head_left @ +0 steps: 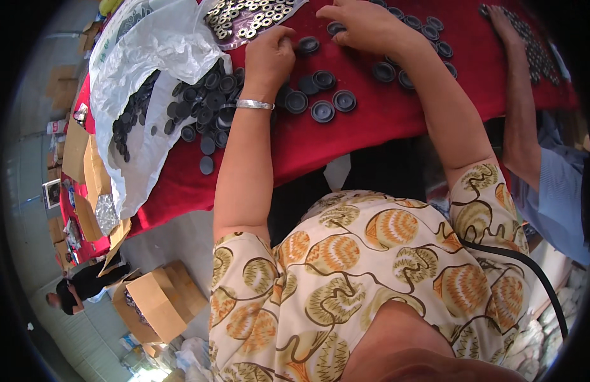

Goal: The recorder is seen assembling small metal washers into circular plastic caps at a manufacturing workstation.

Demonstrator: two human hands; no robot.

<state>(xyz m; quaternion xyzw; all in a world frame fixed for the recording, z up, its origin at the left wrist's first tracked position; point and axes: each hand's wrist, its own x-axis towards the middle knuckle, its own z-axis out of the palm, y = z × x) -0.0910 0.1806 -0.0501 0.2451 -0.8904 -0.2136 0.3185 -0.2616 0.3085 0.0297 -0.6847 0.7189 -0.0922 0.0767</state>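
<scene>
My left hand [269, 60] is closed, its thumb and forefinger drawn together; what they hold, if anything, is hidden. Right beside those fingertips lies a black round cap [308, 44] with a raised ring in its middle. Over the red cloth, my right hand [368, 27] has its fingers spread, and another black cap [335, 28] shows between finger and thumb; whether they touch it is unclear. Several similar caps [323, 111] lie between my forearms. Beyond my left hand, small metal rings with dark centres [250, 16] rest on a clear plastic bag.
Left of my left forearm, a heap of black discs [209, 99] spills from a white plastic sack [161, 48]. More caps [428, 32] lie right of my right hand. A co-worker's arm [521, 95] reaches over small dark pieces [537, 54]. Cardboard boxes [158, 299] stand lower left.
</scene>
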